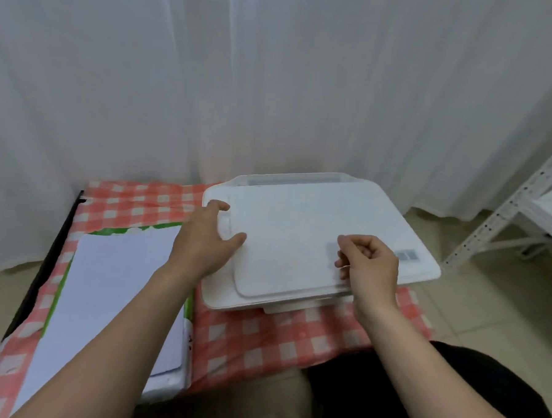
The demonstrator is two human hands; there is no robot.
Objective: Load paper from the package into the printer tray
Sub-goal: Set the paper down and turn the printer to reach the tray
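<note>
Resting on the printer (299,223) at its left edge, the left hand (202,246) lay spread. The right hand (370,266) hovered over the front right corner, fingers curled (whether pinching anything, I could not tell). Paper (110,289) sat in its package (133,230), left of the printer.

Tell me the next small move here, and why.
Probably fold up the input tray at the back of the printer: it looks closed flat, the paper stack lies untouched in its package, the left hand rests on the printer's left side, and the right hand hovers curled, apparently holding nothing.
</note>
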